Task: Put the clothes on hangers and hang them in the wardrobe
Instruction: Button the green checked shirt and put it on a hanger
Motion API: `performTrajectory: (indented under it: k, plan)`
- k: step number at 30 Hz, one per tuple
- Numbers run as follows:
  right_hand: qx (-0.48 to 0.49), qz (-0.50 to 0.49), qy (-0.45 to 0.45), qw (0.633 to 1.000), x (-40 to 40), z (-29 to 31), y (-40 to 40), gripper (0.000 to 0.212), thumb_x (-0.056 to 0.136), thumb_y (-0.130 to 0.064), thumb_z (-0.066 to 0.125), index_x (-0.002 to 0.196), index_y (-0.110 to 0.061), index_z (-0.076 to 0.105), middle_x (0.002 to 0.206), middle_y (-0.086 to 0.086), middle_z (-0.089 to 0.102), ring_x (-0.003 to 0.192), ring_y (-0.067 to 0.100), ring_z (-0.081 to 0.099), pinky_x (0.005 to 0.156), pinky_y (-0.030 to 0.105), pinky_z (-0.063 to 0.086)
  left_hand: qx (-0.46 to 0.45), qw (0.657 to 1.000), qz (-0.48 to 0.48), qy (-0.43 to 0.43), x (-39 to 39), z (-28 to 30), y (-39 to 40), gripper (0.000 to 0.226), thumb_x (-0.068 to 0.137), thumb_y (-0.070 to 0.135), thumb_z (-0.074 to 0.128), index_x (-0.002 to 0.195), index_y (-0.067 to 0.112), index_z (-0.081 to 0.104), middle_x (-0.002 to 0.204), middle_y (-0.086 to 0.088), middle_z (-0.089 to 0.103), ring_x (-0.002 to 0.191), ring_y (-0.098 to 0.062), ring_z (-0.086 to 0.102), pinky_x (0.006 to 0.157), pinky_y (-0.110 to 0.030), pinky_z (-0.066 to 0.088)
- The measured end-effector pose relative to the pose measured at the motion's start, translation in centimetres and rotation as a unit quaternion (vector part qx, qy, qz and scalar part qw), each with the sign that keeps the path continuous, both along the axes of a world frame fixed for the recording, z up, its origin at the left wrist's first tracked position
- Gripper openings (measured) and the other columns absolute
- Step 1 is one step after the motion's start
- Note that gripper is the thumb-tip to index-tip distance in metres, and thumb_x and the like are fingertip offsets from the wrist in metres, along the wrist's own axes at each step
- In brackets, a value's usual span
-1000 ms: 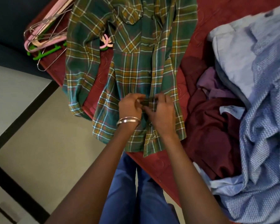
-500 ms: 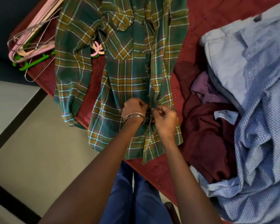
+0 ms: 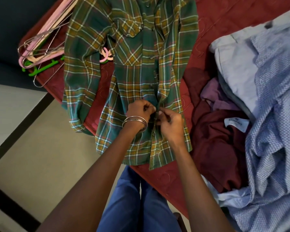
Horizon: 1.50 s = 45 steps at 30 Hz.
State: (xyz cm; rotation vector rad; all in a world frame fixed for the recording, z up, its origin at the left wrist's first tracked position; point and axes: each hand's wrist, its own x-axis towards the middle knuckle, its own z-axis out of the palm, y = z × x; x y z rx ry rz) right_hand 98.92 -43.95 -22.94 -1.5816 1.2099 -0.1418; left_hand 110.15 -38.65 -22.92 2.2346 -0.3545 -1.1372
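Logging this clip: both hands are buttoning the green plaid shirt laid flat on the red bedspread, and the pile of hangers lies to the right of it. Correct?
Not quite. The head view shows the hangers left of the plaid shirt, at the red bedspread's corner. Both the left hand and right hand pinch the shirt's front.

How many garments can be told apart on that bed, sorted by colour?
Green plaid: 1, the plaid shirt that both hands pinch at its front.
Maroon: 1, the maroon garment with a white label.
Purple: 1, the purple garment.
Blue check: 1, the blue checked shirt.
Pale blue-grey: 1, the pale garment.
Total: 5 that can be told apart; the heap may hide more.
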Motion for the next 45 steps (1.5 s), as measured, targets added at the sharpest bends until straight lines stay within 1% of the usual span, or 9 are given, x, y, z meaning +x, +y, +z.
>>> performTrajectory:
  k: [7, 12, 17, 20, 26, 29, 33, 39, 45]
  plan:
    - [0.164, -0.067, -0.082, 0.981, 1.0, 0.7, -2.3, 0.012, 0.089, 0.007, 0.059, 0.083, -0.002, 0.064, 0.058, -0.003, 0.066, 0.05, 0.009, 0.063, 0.051, 0.025, 0.057, -0.035, 0.998, 0.025, 0.04, 0.1, 0.9, 0.0, 0.012, 0.087, 0.006, 0.065, 0.077, 0.012, 0.063, 0.076, -0.009, 0.064, 0.065, -0.023, 0.061, 0.074, -0.04, 0.058]
    - [0.162, -0.039, -0.118, 0.979, 0.7, 0.8, -2.1, 0.013, 0.088, 0.003, 0.064, 0.082, -0.008, 0.065, 0.067, 0.003, 0.068, 0.057, 0.015, 0.067, 0.056, 0.028, 0.058, -0.025, 0.995, 0.034, 0.09, 0.4, 1.6, 0.3, 0.007, 0.092, 0.006, 0.058, 0.086, 0.006, 0.062, 0.07, -0.007, 0.06, 0.063, -0.019, 0.058, 0.062, -0.026, 0.051]
    - [0.105, -0.015, -0.115, 0.988, 0.0, 0.3, -1.6, 0.007, 0.086, -0.001, 0.068, 0.091, -0.005, 0.07, 0.072, -0.001, 0.068, 0.06, 0.008, 0.063, 0.057, 0.023, 0.053, -0.015, 0.992, 0.057, 0.115, 0.0, 1.3, 0.7, 0.022, 0.093, 0.027, 0.058, 0.076, 0.013, 0.062, 0.082, -0.016, 0.069, 0.08, -0.032, 0.067, 0.081, -0.047, 0.056]
    - [0.063, -0.004, -0.11, 0.992, 0.2, 0.4, -1.3, 0.012, 0.083, 0.004, 0.067, 0.091, -0.005, 0.071, 0.072, -0.002, 0.066, 0.061, 0.003, 0.061, 0.058, 0.021, 0.052, 0.003, 0.994, 0.056, 0.095, -0.7, 1.6, 0.7, 0.041, 0.084, 0.049, 0.063, 0.08, 0.009, 0.067, 0.084, -0.014, 0.071, 0.083, -0.03, 0.068, 0.082, -0.044, 0.055]
    - [0.002, 0.046, -0.113, 0.993, 0.2, 0.0, -0.9, 0.011, 0.081, -0.005, 0.073, 0.092, -0.007, 0.074, 0.087, 0.004, 0.068, 0.079, 0.003, 0.064, 0.074, 0.02, 0.051, 0.025, 0.986, 0.159, 0.049, -1.1, 0.8, 1.0, 0.038, 0.092, 0.036, 0.056, 0.075, 0.004, 0.068, 0.082, -0.02, 0.069, 0.081, -0.037, 0.066, 0.08, -0.049, 0.054]
    - [-0.013, 0.064, -0.107, 0.992, 0.3, 0.0, -0.9, 0.011, 0.085, -0.002, 0.068, 0.095, -0.004, 0.073, 0.092, 0.006, 0.067, 0.085, 0.005, 0.063, 0.076, 0.013, 0.047, 0.038, 0.985, 0.159, 0.051, -1.2, 0.8, 0.9, 0.042, 0.095, 0.035, 0.051, 0.081, -0.001, 0.066, 0.087, -0.025, 0.067, 0.085, -0.04, 0.065, 0.081, -0.05, 0.054]
    - [0.004, 0.048, -0.101, 0.994, 0.7, 0.0, -0.7, 0.009, 0.087, -0.004, 0.065, 0.094, -0.007, 0.071, 0.092, 0.006, 0.069, 0.087, 0.02, 0.065, 0.073, 0.025, 0.051, 0.052, 0.99, 0.125, 0.043, -1.3, 1.9, 0.0, 0.043, 0.101, 0.031, 0.042, 0.091, -0.006, 0.062, 0.1, -0.03, 0.063, 0.095, -0.043, 0.06, 0.082, -0.045, 0.048]
    - [0.038, 0.022, -0.131, 0.99, 0.3, 0.2, -0.4, 0.01, 0.085, -0.004, 0.07, 0.095, -0.003, 0.073, 0.089, 0.004, 0.072, 0.084, 0.013, 0.067, 0.078, 0.025, 0.054, 0.094, 0.988, 0.106, 0.065, -1.0, 1.6, 0.0, 0.041, 0.102, 0.031, 0.037, 0.11, -0.002, 0.062, 0.11, -0.021, 0.063, 0.102, -0.036, 0.058, 0.086, -0.039, 0.045]
    - [-0.174, 0.083, -0.09, 0.977, 0.6, 0.3, -0.3, 0.011, 0.079, -0.009, 0.073, 0.088, -0.004, 0.076, 0.083, 0.01, 0.071, 0.074, 0.017, 0.066, 0.068, 0.019, 0.051, 0.127, 0.989, 0.069, 0.04, -1.1, 2.0, -0.6, 0.043, 0.102, 0.031, 0.038, 0.11, -0.006, 0.06, 0.11, -0.023, 0.063, 0.1, -0.036, 0.059, 0.082, -0.037, 0.043]
